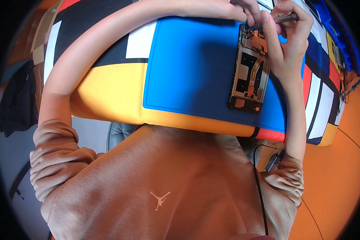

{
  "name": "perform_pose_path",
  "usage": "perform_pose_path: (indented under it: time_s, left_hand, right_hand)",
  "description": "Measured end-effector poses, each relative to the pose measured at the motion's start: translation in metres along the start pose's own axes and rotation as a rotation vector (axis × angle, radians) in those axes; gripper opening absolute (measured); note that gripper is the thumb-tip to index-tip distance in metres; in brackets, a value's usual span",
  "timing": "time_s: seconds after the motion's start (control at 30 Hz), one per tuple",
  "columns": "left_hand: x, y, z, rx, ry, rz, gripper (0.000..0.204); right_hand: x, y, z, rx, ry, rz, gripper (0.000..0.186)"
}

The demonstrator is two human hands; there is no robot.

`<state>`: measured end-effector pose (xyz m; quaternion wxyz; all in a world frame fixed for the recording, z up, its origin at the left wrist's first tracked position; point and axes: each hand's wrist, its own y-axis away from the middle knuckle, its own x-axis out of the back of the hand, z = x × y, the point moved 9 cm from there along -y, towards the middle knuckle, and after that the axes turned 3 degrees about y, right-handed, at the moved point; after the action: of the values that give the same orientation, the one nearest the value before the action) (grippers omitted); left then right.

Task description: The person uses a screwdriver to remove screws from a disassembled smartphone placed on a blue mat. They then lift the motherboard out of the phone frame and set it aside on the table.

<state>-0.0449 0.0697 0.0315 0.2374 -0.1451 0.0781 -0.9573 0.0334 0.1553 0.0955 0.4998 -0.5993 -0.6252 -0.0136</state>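
We look down on a table (108, 90) covered in colour-blocked cloth of yellow, black, white, red and blue, on which a blue mat (188, 68) is spread. An opened phone (248, 72), the object at work, lies on the right-hand part of this mat, its long axis running away from the person and its inner parts facing up. We note a copper-coloured ribbon cable (255, 76) along its middle and darker circuitry at its far end. The right hand (288, 38), beside the phone's right edge, has its fingers closed about a slim, dark pen-shaped tool (286, 18); the tool slants down leftward, its narrow end at the phone's far left corner. The left hand (232, 10) reaches around from the left to that same far end, its fingers bent just beside the corner; they are partly cut off by the upper border, so we cannot tell how far they are parted or whether they grip anything. Nearer to us is the person's brown sweatshirt (148, 176), sleeves pushed up to the elbows. A black cord (260, 192) with a small black box (274, 163) hangs by the right sleeve, and orange flooring (348, 116) shows at right.
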Motion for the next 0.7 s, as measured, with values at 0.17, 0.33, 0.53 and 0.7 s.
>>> perform_pose_path:
  time_s: [0.17, 0.33, 0.53, 0.7]
  left_hand:
    - [-0.001, -0.001, 0.002, -0.05, 0.002, -0.009, 0.022]
    - [0.001, 0.0, -0.001, -0.03, -0.01, 0.018, 0.021]
    - [-0.001, -0.001, 0.009, -0.124, 0.005, 0.009, 0.019]
    - [-0.001, -0.001, 0.0, 0.021, -0.066, 0.011, 0.019]
  right_hand:
    - [-0.003, -0.005, -0.012, 0.099, 0.18, 0.083, 0.032]
    - [-0.011, -0.001, -0.012, 0.203, 0.174, 0.063, 0.033]
    - [-0.004, 0.0, -0.01, 0.087, 0.024, -0.058, 0.029]
    - [-0.006, 0.002, 0.013, -0.009, 0.007, 0.002, 0.025]
